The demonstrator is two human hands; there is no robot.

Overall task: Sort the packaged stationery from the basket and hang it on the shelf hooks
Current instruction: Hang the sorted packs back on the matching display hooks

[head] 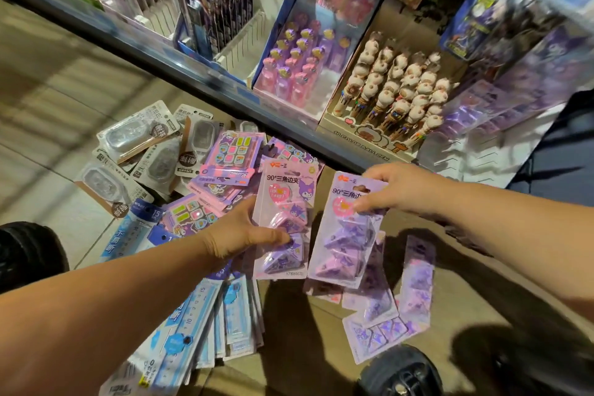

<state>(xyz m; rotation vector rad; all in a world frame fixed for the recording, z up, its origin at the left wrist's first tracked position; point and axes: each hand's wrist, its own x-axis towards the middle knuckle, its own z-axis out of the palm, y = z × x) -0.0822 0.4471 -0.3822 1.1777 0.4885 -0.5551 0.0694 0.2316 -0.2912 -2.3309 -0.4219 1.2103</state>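
- Below the shelf edge [180, 71], left grip [247, 231] curls round one pink clip pack [286, 183], thumb across its blister.
- Right grip [408, 193] pinches a second clip pack [340, 241] at its card, just beside the first.
- Under both lie heaped loose purple packs [385, 315], ruler packs [205, 315] and correction-tape packs [138, 151].

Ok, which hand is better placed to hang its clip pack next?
Right, probably: right hand pinches the right pack near its top, nearer the shelf; left hand grips the left pack lower down.
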